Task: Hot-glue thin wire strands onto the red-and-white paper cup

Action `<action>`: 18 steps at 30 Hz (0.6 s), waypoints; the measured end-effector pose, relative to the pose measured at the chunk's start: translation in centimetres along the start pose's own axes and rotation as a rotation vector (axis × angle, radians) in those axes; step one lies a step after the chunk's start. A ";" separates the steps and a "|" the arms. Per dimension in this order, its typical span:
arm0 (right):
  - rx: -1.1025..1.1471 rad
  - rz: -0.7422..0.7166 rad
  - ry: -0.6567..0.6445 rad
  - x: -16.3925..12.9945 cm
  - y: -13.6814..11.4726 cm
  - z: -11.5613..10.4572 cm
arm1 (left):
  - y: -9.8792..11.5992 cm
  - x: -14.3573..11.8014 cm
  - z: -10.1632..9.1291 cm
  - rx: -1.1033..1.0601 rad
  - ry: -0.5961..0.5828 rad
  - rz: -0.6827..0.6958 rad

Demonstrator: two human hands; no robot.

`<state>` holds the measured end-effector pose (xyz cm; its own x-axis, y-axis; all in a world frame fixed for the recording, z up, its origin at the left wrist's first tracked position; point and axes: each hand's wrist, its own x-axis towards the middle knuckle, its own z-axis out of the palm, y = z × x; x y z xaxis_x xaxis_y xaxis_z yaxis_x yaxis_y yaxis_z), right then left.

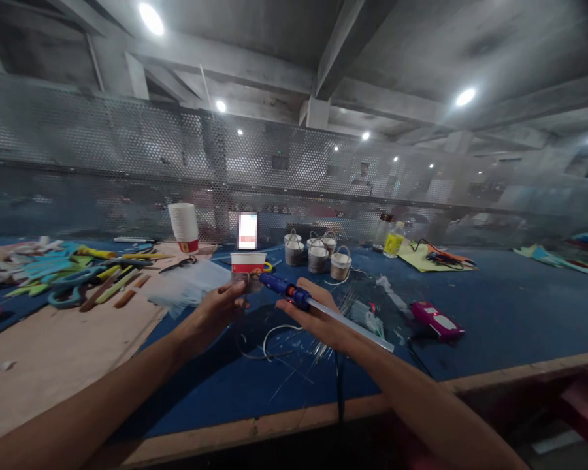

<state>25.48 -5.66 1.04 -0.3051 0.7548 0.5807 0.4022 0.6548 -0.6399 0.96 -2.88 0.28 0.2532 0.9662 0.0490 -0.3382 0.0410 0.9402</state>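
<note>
Between the thumb and fingers of my left hand (221,304) is a short paper cup (247,262), white at the rim with a red band and a darker wrapped lower part. My right hand (318,316) grips a blue hot glue gun (285,288), its nozzle pointing left at the cup's side. A long clear glue stick (350,324) sticks out of the gun's back end toward me. Beyond the hands stand several small wrapped cups with wire handles, one of them a tan-bottomed cup (340,264).
A stack of paper cups (183,227) stands back left, near scissors (73,287) and coloured scraps. A lit phone screen (247,231) is behind the held cup. Loose wires (279,336) lie in front. On the right are a magenta device (436,320) and a yellow-labelled bottle (394,239).
</note>
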 end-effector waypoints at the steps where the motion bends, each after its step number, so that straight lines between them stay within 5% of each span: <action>1: -0.003 0.004 0.003 0.0 0.0 0.0 | 0.0 0.0 0.0 -0.006 0.000 0.004; 18: -0.011 0.040 0.013 0.0 -0.1 -0.2 | -0.2 0.1 -0.4 -0.072 0.003 -0.017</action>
<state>25.58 -5.74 1.17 -0.2777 0.7799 0.5609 0.4231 0.6235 -0.6574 0.69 -2.64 -0.07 0.2562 0.9661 0.0323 -0.3985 0.0751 0.9141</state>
